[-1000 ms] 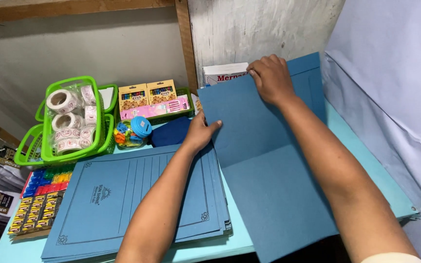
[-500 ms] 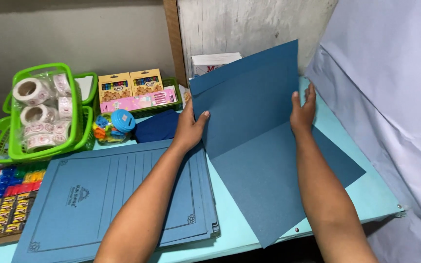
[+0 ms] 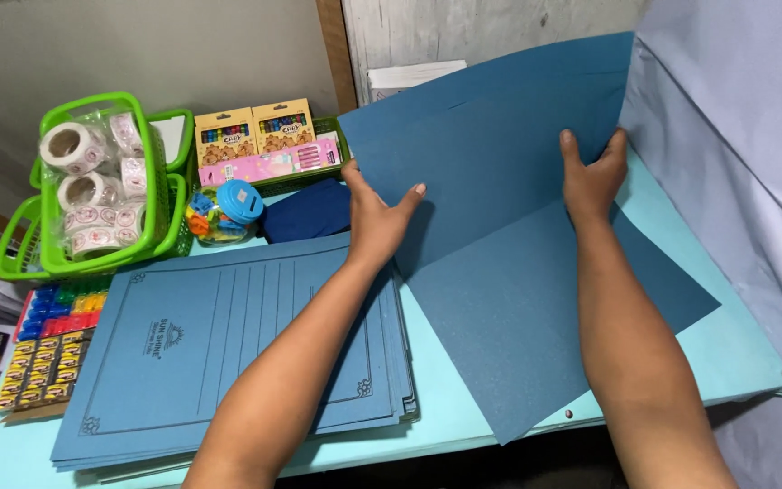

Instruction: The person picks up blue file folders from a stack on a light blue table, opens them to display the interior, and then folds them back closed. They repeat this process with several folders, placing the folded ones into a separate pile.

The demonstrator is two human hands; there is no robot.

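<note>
A large blue card folder (image 3: 500, 163) is partly folded, its upper half lifted and its lower half lying on the light blue table (image 3: 735, 349). My left hand (image 3: 377, 217) holds the lifted half at its left edge. My right hand (image 3: 593, 177) grips the lifted half near its right side, fingers in front and thumb behind. A stack of printed blue folders (image 3: 228, 349) lies flat under my left forearm.
Green baskets (image 3: 160, 195) with tape rolls (image 3: 70, 145) stand at the back left. Crayon boxes (image 3: 255, 131), a pink box, a blue-lidded jar (image 3: 239, 201) and a dark blue cloth sit behind the stack. Coloured small packs (image 3: 42, 349) line the left edge. A pale sheet hangs at right.
The folder's upper half has been lifted and folded toward me. My right hand moved from the far top edge down to the right side. The view shifted slightly.
</note>
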